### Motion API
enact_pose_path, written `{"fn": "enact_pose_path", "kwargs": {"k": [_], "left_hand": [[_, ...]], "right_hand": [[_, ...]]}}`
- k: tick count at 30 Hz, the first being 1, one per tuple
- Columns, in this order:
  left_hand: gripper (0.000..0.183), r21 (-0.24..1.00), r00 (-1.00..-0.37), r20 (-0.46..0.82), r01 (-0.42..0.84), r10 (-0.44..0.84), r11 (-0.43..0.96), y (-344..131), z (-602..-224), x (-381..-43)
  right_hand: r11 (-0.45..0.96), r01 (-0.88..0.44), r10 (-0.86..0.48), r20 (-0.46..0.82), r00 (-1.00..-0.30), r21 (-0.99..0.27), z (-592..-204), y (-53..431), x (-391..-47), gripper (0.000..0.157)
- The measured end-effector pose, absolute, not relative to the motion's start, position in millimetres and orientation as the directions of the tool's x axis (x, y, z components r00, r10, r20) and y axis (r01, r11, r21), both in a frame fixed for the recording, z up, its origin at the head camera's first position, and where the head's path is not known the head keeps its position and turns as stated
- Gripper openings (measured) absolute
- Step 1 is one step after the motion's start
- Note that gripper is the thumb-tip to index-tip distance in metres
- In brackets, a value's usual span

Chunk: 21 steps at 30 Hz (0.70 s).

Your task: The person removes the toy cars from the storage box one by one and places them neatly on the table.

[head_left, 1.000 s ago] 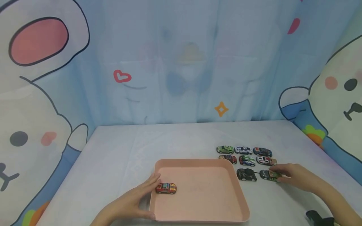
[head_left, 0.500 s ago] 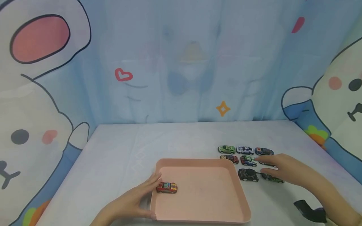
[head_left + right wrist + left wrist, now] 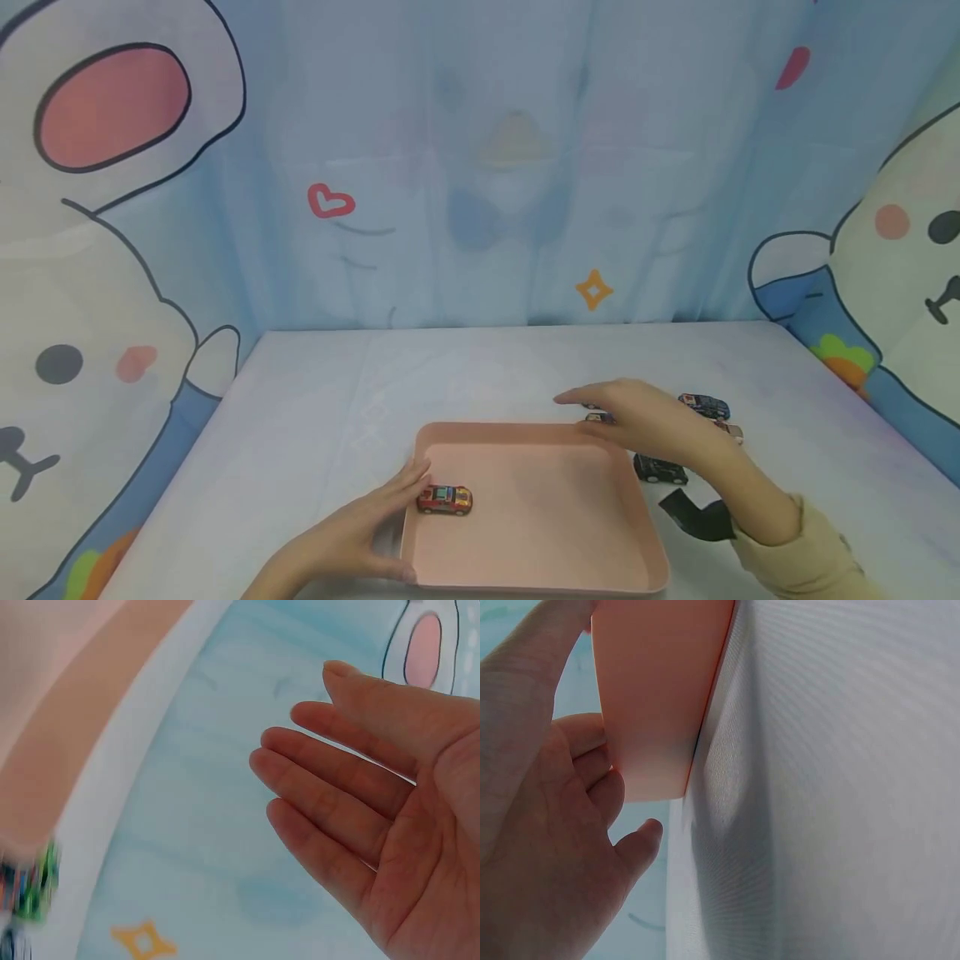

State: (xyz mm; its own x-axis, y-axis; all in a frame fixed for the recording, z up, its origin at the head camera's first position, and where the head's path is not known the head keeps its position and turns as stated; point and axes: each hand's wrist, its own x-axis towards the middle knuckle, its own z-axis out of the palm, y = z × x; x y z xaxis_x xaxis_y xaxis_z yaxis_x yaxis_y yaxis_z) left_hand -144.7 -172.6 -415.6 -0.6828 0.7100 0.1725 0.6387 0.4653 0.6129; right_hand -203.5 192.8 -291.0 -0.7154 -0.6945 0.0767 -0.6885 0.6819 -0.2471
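A pink tray (image 3: 543, 508) lies on the white table, with a small red and yellow toy car (image 3: 445, 500) at its left side. My left hand (image 3: 352, 533) rests against the tray's left edge, fingers over the rim and thumb near the front corner; the left wrist view shows fingers (image 3: 592, 761) touching the wall. My right hand (image 3: 645, 417) hovers over the tray's far right corner, holding nothing, its fingers extended in the right wrist view. Beneath and behind it are toy cars, partly hidden: a black car (image 3: 660, 469) and a dark blue car (image 3: 704, 407) show.
A white and red car (image 3: 730, 431) peeks out behind the right forearm. A black strap (image 3: 701, 518) juts from the right wrist. Behind the table (image 3: 337, 400) hangs a blue curtain (image 3: 420, 250) with cartoon animals.
My right hand has moved left from the green car at the right of the group, across the cars, to the tray's far right corner. The left hand and the red car have stayed put.
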Motion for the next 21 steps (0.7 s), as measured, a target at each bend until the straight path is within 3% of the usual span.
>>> {"fn": "enact_pose_path", "kwargs": {"k": [12,21], "left_hand": [[0.096,0.626,-0.698,0.145,0.614,0.701,0.481,-173,-415,-145],[0.095,0.615,-0.684,0.161,0.633,0.711,0.47,-174,-415,-144]], "right_hand": [[0.532,-0.805,-0.819,0.083,-0.568,-0.261,-328,110,-213,0.031],[0.534,-0.804,-0.832,0.004,-0.554,-0.261,-352,82,-213,0.029]]}}
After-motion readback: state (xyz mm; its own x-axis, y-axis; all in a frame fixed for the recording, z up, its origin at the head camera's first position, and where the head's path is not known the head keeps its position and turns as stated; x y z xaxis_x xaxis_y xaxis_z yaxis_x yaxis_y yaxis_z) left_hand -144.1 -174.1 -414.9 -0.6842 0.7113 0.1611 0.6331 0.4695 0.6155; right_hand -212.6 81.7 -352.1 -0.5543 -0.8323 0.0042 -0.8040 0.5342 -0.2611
